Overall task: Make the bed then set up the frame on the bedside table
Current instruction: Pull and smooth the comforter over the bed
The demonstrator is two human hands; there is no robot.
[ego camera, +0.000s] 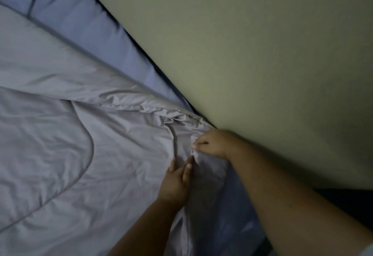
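Right hand (211,143) pinching bunched grey comforter (80,134) by the wall (242,53), left hand (176,181) flat on it, fingers straight

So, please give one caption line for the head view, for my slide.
Right hand pinches the grey comforter edge by the wall; left hand rests flat on it.
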